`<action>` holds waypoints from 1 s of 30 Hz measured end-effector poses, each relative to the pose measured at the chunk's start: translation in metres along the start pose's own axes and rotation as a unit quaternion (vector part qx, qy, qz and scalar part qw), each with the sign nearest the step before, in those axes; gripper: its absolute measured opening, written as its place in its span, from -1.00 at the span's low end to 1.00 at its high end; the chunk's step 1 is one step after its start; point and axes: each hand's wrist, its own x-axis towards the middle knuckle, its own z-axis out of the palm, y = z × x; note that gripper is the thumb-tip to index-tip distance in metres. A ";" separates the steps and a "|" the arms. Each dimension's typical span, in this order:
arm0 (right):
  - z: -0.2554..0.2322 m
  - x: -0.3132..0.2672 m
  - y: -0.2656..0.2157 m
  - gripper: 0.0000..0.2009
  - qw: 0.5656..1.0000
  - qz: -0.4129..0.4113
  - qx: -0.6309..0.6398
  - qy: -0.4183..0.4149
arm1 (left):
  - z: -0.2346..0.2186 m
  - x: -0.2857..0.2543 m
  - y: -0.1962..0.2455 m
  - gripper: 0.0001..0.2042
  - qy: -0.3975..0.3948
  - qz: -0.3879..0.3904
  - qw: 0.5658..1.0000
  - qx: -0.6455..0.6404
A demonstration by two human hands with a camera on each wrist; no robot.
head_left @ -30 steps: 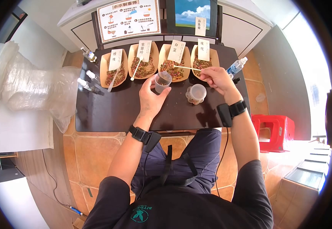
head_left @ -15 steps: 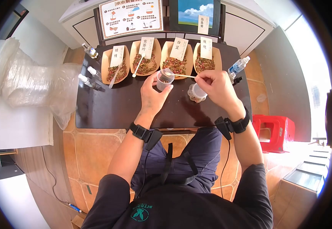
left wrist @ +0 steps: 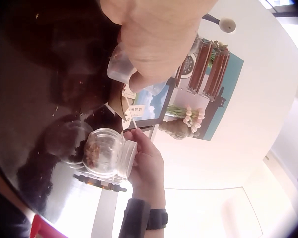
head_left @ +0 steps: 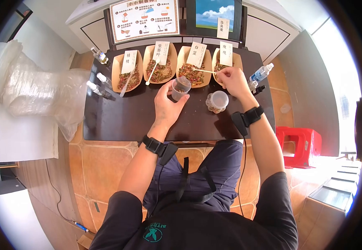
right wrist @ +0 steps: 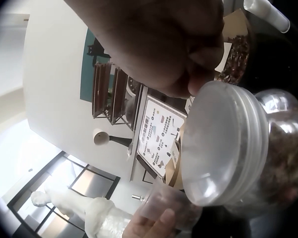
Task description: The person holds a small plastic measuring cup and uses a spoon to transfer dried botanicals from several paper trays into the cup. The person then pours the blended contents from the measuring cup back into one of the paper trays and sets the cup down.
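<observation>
My left hand grips a small clear plastic cup with bits of dried material inside, held over the table's middle. In my right hand I pinch the thin handle of a small spoon. Its far end reaches into the third paper tray, which holds a chopped reddish-green dried mix. A lidded clear jar with brownish contents stands just below my right hand. The right wrist view shows the jar's lid up close, with the spoon hidden behind my hand.
Paper trays with labelled cards line the back of the dark table. Spoons lie across the two left ones. Small bottles stand at the left and a spray bottle at the right. An instruction sign stands behind.
My right hand brought the spoon from the third tray to the cup, then moved it back right and up to that tray. The left hand with the cup has stayed nearly in place.
</observation>
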 end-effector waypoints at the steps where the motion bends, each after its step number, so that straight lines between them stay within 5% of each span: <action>1: 0.000 0.001 -0.001 -0.80 0.998 0.037 0.033 -0.035 | 0.000 0.000 0.000 -0.45 0.000 0.000 1.000 0.000; 30: -0.009 0.008 0.011 -0.84 0.951 0.160 0.228 -0.134 | -0.003 0.002 0.000 -0.42 -0.009 -0.003 1.000 0.016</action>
